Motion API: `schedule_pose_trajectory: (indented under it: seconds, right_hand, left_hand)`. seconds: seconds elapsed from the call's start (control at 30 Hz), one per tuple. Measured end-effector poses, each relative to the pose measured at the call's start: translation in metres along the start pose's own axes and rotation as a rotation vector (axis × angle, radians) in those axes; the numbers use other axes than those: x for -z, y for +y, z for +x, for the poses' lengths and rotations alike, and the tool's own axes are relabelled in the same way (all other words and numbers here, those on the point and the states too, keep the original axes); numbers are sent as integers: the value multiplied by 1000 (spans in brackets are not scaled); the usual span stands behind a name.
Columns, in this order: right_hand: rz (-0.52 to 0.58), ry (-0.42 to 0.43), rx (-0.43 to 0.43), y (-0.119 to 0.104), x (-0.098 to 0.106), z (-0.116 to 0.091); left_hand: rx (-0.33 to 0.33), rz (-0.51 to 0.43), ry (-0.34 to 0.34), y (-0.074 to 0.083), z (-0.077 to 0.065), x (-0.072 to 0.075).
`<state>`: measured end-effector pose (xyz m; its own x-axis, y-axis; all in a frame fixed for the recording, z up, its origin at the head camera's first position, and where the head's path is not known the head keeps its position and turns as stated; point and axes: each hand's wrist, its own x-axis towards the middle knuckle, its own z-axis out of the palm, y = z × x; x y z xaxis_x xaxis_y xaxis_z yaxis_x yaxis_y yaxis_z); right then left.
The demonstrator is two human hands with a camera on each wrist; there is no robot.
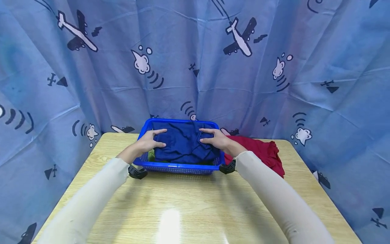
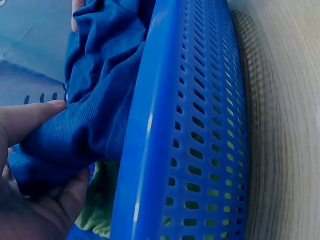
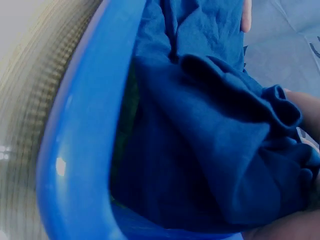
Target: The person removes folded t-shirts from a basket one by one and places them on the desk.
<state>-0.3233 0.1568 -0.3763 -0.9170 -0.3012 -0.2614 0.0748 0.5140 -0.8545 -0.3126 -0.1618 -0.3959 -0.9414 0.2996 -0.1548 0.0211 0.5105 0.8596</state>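
Observation:
A dark blue piece of clothing, crumpled and loosely folded, lies in the blue plastic basket. At its left end my left hand holds the cloth between thumb and fingers; the left wrist view shows a fold of it in that grip. My right hand holds the opposite end, where the fabric bunches up in the right wrist view. Some fingers are hidden by the cloth. Under the dark blue garment, a green cloth shows at the basket's left side.
A red garment lies spread on the wooden table, right of the basket and partly behind my right forearm. A blue curtain with airplane prints hangs behind and around the table.

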Motion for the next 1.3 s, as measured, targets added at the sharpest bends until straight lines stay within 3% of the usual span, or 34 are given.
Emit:
schedule_pose_trajectory:
  seconds: [0.4,0.57,0.87,1.3]
  right_hand:
    - [30,22,42,-9,8,-16]
    - [80,-9,59,-13,15,-21]
    - [59,0,131,-19,33,-35]
    - [82,-9,164,-30,52,-54]
  left_hand:
    - [-48,-19,-6,2,-12,8]
    - [-75,-33,-16,12,-16,13]
    - [-119,-19,-8,31,-21,19]
    - [-182,-37,-12,50,-28,18]
